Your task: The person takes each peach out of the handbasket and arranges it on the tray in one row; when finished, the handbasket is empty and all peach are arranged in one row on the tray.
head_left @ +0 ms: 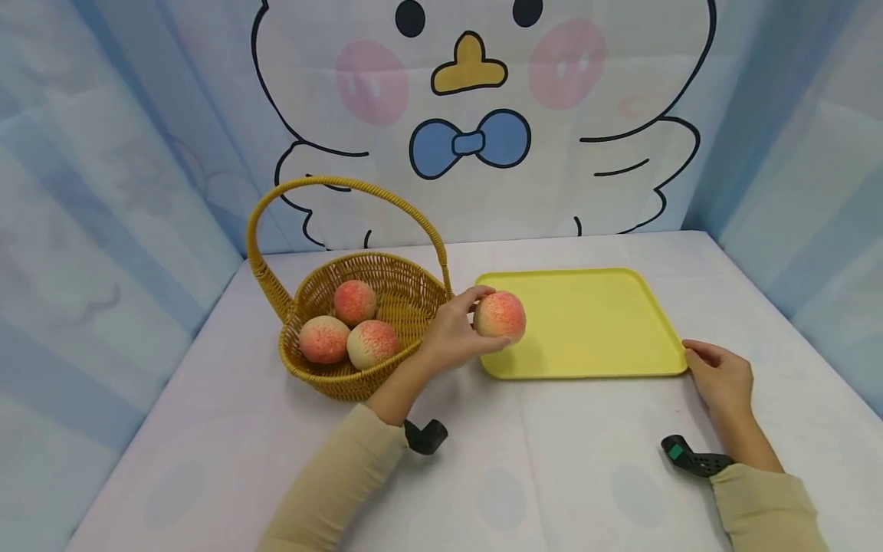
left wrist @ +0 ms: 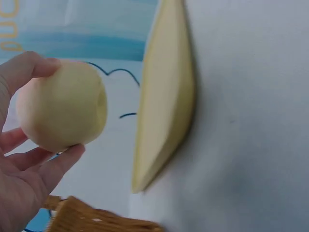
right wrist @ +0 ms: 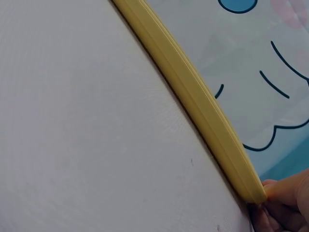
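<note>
My left hand [head_left: 451, 330] grips a peach [head_left: 500, 317] between thumb and fingers, above the left end of a yellow tray [head_left: 586, 322]. In the left wrist view the peach [left wrist: 65, 106] shows its pale side, raised off the tray [left wrist: 169, 101]. At the tray's near right corner, my right hand [head_left: 720, 376] pinches the rim; the right wrist view has the fingers [right wrist: 289, 193] at the end of the tray's edge [right wrist: 193, 101]. Left of the tray stands a woven basket [head_left: 313, 376] holding a red peach [head_left: 355, 302] and two paler ones [head_left: 324, 340].
The basket's tall arched handle [head_left: 352, 184] rises beside my left forearm. A white cloth covers the table [head_left: 552, 460]. Behind it hangs a curtain [head_left: 469, 207] with a cartoon print, and blue-white curtains close both sides. Black straps with cameras [head_left: 697, 460] sit at the wrists.
</note>
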Tool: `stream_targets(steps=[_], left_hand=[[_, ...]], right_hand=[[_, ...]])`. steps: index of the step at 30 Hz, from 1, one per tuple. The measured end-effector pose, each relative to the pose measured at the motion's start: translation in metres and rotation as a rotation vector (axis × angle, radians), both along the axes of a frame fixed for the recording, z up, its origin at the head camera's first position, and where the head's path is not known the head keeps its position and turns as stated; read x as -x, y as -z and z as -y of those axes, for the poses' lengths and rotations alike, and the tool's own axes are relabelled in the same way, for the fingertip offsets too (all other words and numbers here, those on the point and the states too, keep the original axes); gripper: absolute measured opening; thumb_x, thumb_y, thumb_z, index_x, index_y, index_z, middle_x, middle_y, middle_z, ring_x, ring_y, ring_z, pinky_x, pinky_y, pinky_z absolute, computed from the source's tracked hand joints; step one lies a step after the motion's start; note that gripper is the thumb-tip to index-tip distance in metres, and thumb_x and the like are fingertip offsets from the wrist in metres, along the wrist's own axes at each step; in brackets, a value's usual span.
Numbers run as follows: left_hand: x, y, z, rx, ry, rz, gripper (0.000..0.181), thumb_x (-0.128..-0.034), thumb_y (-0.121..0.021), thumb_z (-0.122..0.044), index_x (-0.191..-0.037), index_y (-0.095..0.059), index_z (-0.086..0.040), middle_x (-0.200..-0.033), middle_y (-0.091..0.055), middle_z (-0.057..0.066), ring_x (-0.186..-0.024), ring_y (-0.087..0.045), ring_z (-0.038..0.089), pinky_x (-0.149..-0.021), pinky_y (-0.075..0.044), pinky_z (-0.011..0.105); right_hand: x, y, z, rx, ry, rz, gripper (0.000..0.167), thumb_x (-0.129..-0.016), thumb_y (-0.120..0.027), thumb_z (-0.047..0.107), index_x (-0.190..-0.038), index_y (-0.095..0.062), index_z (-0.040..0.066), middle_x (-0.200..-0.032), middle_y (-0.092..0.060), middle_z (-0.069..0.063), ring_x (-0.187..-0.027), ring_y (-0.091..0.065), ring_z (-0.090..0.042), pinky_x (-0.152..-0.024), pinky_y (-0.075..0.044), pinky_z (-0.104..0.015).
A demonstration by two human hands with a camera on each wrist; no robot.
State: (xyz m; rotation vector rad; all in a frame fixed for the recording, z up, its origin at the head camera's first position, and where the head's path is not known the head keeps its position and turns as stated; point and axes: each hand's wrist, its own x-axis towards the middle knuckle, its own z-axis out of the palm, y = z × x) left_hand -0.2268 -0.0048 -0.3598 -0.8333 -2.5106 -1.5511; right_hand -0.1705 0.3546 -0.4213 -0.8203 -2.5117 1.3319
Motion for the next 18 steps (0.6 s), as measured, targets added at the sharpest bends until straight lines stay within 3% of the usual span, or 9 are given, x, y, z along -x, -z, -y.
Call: stream_targets(steps=[8, 18], left_hand=[[0.016, 0.033, -0.021, 0.011, -0.163, -0.030, 0.064, -0.0644, -0.082, -0.017, -0.119, -0.053, -0.005, -0.111, -0.058, 0.010, -0.096, -0.057, 0.019, -0.073, -0.050, 0.026], [0.028, 0.046, -0.029, 0.032, -0.210, 0.006, 0.062, -0.0664, -0.082, -0.021, -0.119, -0.053, -0.006, -0.110, -0.058, 0.011, -0.099, -0.056, 0.021, -0.077, -0.049, 0.031]], right_hand=[[0.000, -0.001, 0.000, -0.025, -0.016, -0.031, 0.040, -0.096, -0.044, 0.021, -0.128, -0.051, -0.002, -0.125, -0.050, -0.020, -0.092, -0.047, -0.014, -0.053, -0.037, -0.005], [-0.004, -0.002, 0.001, -0.029, -0.017, -0.035, 0.040, -0.096, -0.044, 0.021, -0.128, -0.051, -0.002, -0.121, -0.051, -0.018, -0.091, -0.047, -0.013, -0.054, -0.038, -0.007]])
